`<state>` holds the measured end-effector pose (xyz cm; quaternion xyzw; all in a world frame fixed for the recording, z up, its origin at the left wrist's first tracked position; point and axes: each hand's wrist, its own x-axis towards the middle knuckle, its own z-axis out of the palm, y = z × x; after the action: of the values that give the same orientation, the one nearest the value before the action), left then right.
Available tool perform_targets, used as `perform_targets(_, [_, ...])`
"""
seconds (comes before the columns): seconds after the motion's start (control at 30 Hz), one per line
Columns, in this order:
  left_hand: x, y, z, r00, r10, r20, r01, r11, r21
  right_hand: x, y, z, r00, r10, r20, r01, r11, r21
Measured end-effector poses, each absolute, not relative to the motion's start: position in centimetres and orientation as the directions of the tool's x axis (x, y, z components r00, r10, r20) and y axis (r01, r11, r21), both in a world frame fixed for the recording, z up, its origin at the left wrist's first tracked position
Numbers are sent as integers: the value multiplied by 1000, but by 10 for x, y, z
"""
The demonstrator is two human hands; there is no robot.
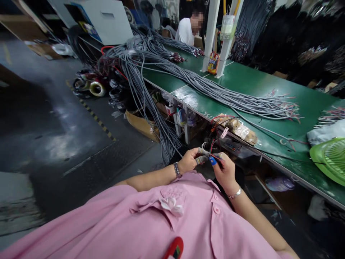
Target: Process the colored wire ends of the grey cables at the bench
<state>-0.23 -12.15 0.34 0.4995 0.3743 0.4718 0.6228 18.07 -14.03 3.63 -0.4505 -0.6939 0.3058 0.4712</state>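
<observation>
Both my hands meet in front of my chest, close to the bench's front edge. My left hand (192, 160), its fingertips wrapped in greyish covers, pinches the end of a grey cable. Thin red and dark wires (212, 145) rise from between the hands. My right hand (224, 169), with a blue cover on one fingertip, is closed on these fine wires. Just beyond the hands, on the bench edge, a tape-wrapped block (238, 129) has red and black wires at its near end. The exact grip of the fingertips is too small to make out.
A long bundle of grey cables (205, 86) lies across the green bench (242, 79), and more hang off its left end. A green basket (330, 158) stands at the right. White posts (211, 36) rise from the bench. A person (185, 30) sits beyond it.
</observation>
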Motion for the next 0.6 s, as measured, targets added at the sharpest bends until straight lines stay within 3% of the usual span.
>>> perform_targets(0.17, [-16, -122, 10, 191, 982, 6, -330, 59, 942, 180, -141, 49, -459, 795, 397, 311, 562, -766])
perform_targets(0.33, [-30, -127, 13, 263, 962, -70, -575, 215, 789, 176, -124, 51, -86, 939, 334, 193, 345, -919])
perform_targets(0.6, [-31, -134, 8, 356, 931, -78, -597, 291, 748, 141, -111, 51, -232, 966, 115, -37, 109, -993])
